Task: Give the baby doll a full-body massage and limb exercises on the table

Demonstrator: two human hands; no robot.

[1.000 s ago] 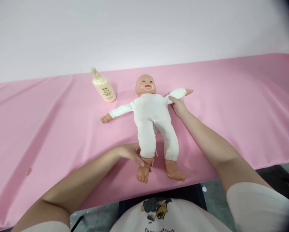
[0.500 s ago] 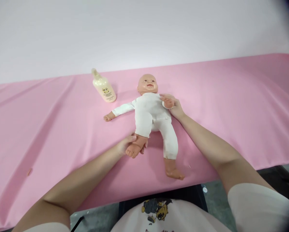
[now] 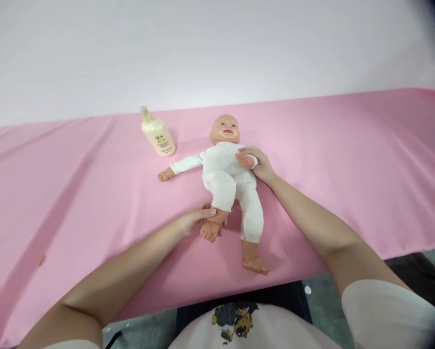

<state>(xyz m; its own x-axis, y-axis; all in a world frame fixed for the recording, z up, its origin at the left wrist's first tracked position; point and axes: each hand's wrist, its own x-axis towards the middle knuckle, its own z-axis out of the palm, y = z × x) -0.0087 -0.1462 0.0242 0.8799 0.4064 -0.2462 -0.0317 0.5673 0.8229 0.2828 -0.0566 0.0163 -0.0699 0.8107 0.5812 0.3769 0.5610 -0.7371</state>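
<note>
Fingers of the left hand [image 3: 197, 220] were closed round the ankle of a baby doll [image 3: 228, 177] at the centre of the frame, the bare foot poking out just below the grip with the knee bent up toward the body. The right hand [image 3: 259, 165] was wrapped about the doll's wrist, pressing the small plastic hand [image 3: 244, 160] across the chest of the white bodysuit.

The doll lay on its back on a pink sheet [image 3: 75, 194] spread over a table that ran the width of the frame, its head toward the pale wall [image 3: 217, 48] at the top. Its other arm [image 3: 179, 167] stretched out flat toward the left of the picture, and its other leg [image 3: 251, 228] lay straight, the foot near the sheet's lower edge.

A cream pump bottle [image 3: 157, 135] stood upright on the sheet in the upper left of centre, near the doll's outstretched arm but well apart from both hands, and untouched.

Judging from the pose, one arm and the opposite leg had been folded in together, as in a limb exercise; the remaining arm and leg were not yet moved, and the bottle had no part in the work at this point.
</note>
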